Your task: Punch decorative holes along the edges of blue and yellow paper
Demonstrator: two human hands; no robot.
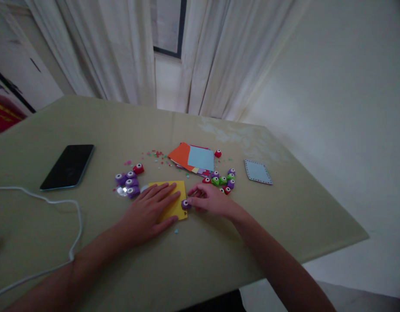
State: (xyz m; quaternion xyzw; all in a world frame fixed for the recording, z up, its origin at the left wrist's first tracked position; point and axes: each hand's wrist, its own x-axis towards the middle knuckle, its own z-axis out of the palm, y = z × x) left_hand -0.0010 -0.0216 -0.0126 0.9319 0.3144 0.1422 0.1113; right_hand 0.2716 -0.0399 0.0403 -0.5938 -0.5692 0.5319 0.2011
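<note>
My left hand [151,208] lies flat with its fingers spread, on a square sheet of yellow paper [174,210] in the middle of the table. At the sheet's right edge sits a small purple craft punch [185,204], its top marked with a white ring and dark centre. Thumb and fingers of my right hand [211,199] close on the punch's right side. Just below it, a small dark punched hole shows near the paper's lower right corner. Part of the sheet is hidden under my left hand.
Purple punches [132,182] and a red one [138,168] stand to the left, mixed-colour punches [222,180] to the right. Behind lie stacked coloured papers [200,158] and confetti [157,154]. A hole-edged blue card [257,171], a tablet [68,167] and a white cable [76,216] flank them.
</note>
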